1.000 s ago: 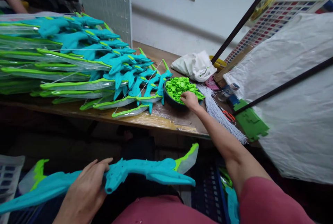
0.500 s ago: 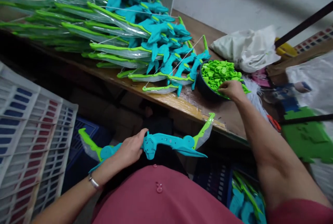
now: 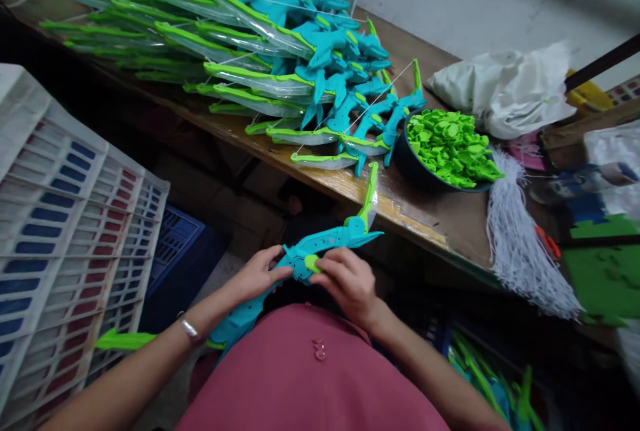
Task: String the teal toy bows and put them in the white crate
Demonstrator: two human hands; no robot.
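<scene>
My left hand is wrapped round the middle of a turquoise toy bow with lime-green limb tips, held tilted in front of my body. Pinched in my right hand is a small lime-green plastic piece, right at the bow's central grip. Whether the piece touches the bow I cannot tell. Past the bow, on the bench, stands a dark bowl heaped with similar lime-green pieces.
Strung toy bows lie stacked along the wooden bench. A bundle of white strings hangs over its edge, near orange-handled scissors and a white bag. A white crate stands left; more bow parts lie low right.
My right hand has come from the bowl to the bow with a lime-green piece in its fingers. The bow has tilted, its right end up and its left end down.
</scene>
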